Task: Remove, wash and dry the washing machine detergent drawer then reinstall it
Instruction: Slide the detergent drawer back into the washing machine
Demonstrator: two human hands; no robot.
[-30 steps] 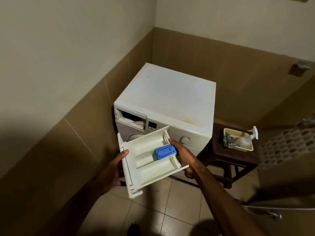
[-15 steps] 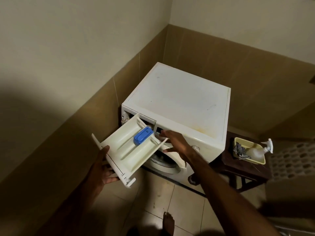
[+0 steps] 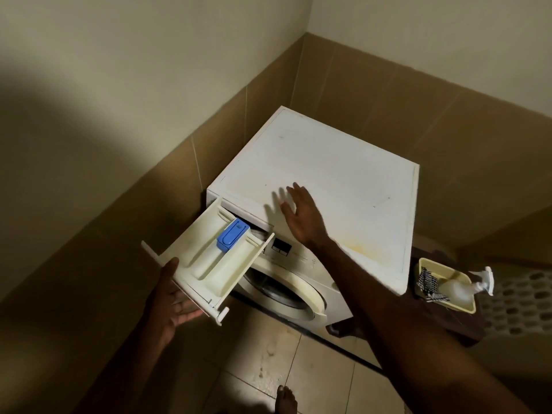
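Drawer (image 3: 209,258) sits at the slot (image 3: 254,225) in the washer (image 3: 328,174), upper left of its front panel. Rear end just entering the opening, front panel toward the person, tilted slightly down-left. Blue insert (image 3: 232,235) near the rear, close to the slot mouth.

Left hand (image 3: 170,300) grasps the drawer's front end from beneath, thumb up on the panel edge. Right hand (image 3: 301,215) released, fingers spread, over the washer top just right of the slot; whether it touches the top I cannot tell.

Key relation: drawer's long axis runs from the left hand up-right into the slot. Left hand is the nearer and only holder. Judged step: reinstalling; the push should follow that axis, levelled.
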